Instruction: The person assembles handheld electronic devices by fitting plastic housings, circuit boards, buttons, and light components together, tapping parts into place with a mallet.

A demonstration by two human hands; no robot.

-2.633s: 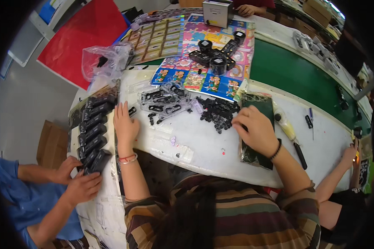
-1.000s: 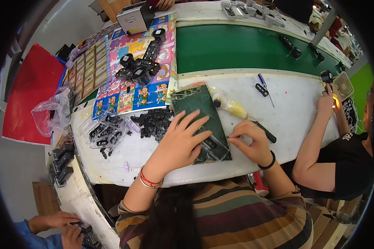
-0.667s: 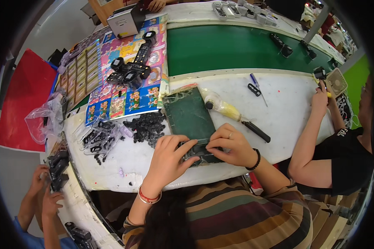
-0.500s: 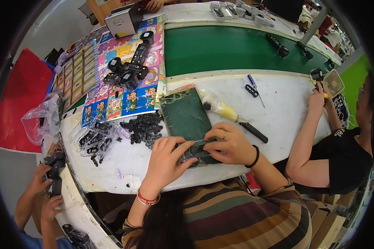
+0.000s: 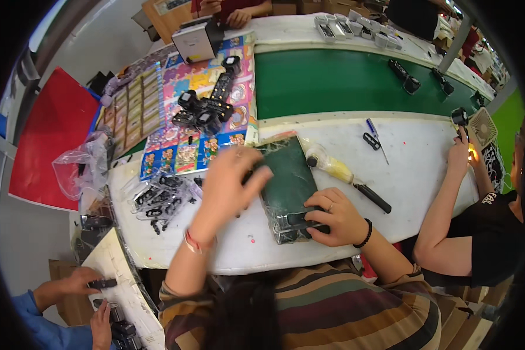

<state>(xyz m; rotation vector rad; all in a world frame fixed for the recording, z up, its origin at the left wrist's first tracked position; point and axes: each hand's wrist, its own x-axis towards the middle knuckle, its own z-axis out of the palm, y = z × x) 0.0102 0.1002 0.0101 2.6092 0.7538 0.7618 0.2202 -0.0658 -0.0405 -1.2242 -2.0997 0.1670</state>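
Observation:
My right hand [image 5: 339,218] rests at the near end of a green pad [image 5: 286,169] wrapped in clear plastic. Its fingers and thumb close on a small black plastic part [image 5: 296,219] lying there. My left hand [image 5: 230,181], smeared by motion, is above the table just left of the pad, over the pile of small black pieces, which it mostly hides. The blur hides whether its fingers hold anything.
Bagged black parts [image 5: 160,198] lie left. Black devices [image 5: 207,111] sit on a colourful printed sheet [image 5: 169,137]. Right of the pad are a bottle [image 5: 332,166], a black-handled tool [image 5: 372,198] and a screwdriver [image 5: 377,140]. A co-worker's arm [image 5: 443,201] is at right; a green belt [image 5: 332,81] runs behind.
My left hand has left the part on the pad and moved up and away toward the black pieces. My right hand stays at the part. The whole view has shifted slightly.

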